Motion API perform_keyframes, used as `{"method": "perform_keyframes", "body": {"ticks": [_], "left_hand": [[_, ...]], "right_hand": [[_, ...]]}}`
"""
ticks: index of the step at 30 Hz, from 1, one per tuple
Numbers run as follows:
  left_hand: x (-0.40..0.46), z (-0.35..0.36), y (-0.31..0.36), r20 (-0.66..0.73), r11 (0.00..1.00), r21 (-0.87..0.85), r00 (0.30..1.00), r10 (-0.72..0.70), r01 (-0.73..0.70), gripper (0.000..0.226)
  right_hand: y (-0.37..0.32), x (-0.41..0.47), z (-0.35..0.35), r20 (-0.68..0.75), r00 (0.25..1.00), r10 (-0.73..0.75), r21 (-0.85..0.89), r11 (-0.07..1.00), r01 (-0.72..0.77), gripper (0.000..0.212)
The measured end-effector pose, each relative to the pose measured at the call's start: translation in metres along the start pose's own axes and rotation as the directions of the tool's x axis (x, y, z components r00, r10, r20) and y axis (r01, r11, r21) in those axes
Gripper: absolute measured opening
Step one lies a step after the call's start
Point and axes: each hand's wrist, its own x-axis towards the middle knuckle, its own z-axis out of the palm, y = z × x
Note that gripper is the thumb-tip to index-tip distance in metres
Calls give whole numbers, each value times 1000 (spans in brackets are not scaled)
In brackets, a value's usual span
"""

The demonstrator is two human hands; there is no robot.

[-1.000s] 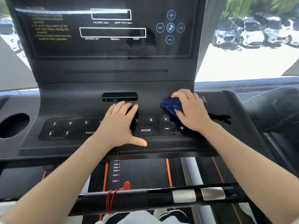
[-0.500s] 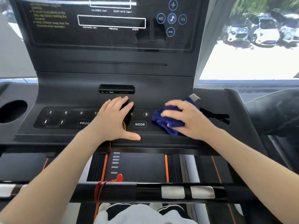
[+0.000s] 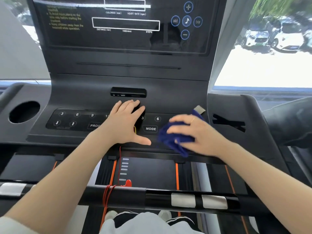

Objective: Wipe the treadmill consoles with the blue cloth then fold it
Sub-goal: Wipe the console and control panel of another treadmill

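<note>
Pressing the cloth (image 3: 175,139) bunched under our right hand (image 3: 194,134) keeps contact with the console (image 3: 76,119); flat, open left hand (image 3: 125,124) steadies us

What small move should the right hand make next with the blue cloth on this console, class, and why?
Probably sweep the blue cloth further left across the MODE button. The right hand presses it onto the right part of the button panel, while the keys left of it look unwiped. The left hand rests flat mid-panel and would likely need to lift.
</note>
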Motion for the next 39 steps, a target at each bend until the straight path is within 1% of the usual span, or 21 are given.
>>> {"method": "perform_keyframes", "body": {"ticks": [2, 4, 5, 6, 7, 10, 13, 15, 16, 17, 20, 22, 24, 25, 26, 31, 33, 35, 36, 37, 39], "left_hand": [[0, 2, -2, -1, 1000, 4, 1000, 13, -13, 155], [0, 2, -2, 3, 1000, 2, 1000, 27, -27, 153], [0, 1, -1, 4, 999, 0, 999, 32, -32, 149], [0, -1, 0, 6, 999, 2, 999, 36, -36, 141], [0, -2, 1, 9, 999, 4, 999, 38, -38, 134], [1, -2, -1, -17, 998, 14, 998, 63, -63, 131], [1, 0, -3, -51, 995, 1, 994, 96, -96, 124], [0, -2, -5, -51, 993, -5, 992, 116, -117, 123], [0, -3, -7, -44, 991, -7, 991, 130, -130, 125], [-2, -5, -10, -35, 989, -17, 989, 143, -144, 126], [-13, -8, -26, -40, 982, -94, 986, 160, -163, 125], [-27, -10, -43, -71, 970, -183, 986, 148, -159, 126], [-42, -12, -63, -77, 962, -242, 991, 114, -129, 119], [-49, -11, -74, -71, 961, -254, 993, 91, -106, 116], [-56, -11, -84, -63, 962, -259, 996, 69, -83, 114], [-82, -5, -132, -25, 963, -270, 999, -21, 14, 112], [-88, -3, -150, -26, 964, -265, 999, -42, 33, 111], [-93, -1, -166, -33, 964, -260, 998, -57, 46, 110], [-94, -1, -174, -36, 963, -264, 997, -64, 52, 110], [-97, 0, -181, -36, 960, -274, 997, -72, 59, 110], [-102, 5, -194, -31, 947, -312, 995, -92, 78, 112]], "right_hand": [[21, 17, -2, -142, 969, 200, -29, 978, -206, 39], [32, 34, -2, -258, 876, 407, -16, 905, -426, 38], [31, 40, 1, -283, 834, 473, -14, 868, -497, 34], [25, 45, 5, -292, 815, 501, -24, 848, -530, 32], [14, 48, 10, -295, 818, 493, -37, 850, -526, 33], [-33, 47, 27, -249, 888, 386, -71, 907, -414, 39], [-71, 44, 40, -184, 930, 320, -124, 930, -345, 39], [-70, 46, 40, -168, 929, 329, -133, 926, -352, 38], [-64, 46, 39, -198, 912, 360, -140, 910, -390, 35], [-58, 47, 38, -258, 875, 410, -152, 877, -456, 34], [-50, 48, 41, -465, 683, 563, -195, 687, -700, 27], [-58, 55, 49, -509, 618, 599, -240, 590, -771, 23], [-72, 69, 58, -515, 573, 638, -225, 544, -808, 24], [-80, 78, 63, -510, 570, 644, -203, 554, -808, 24], [-89, 88, 68, -496, 589, 638, -192, 581, -791, 23], [-134, 145, 94, -353, 789, 503, -163, 797, -581, 27], [-153, 159, 104, -259, 880, 398, -179, 876, -448, 29], [-158, 163, 113, -193, 933, 303, -202, 918, -340, 31], [-156, 163, 114, -217, 925, 311, -188, 917, -352, 34], [-151, 164, 115, -285, 891, 354, -168, 896, -410, 35], [-139, 164, 115, -454, 753, 477, -162, 786, -596, 33]]}}
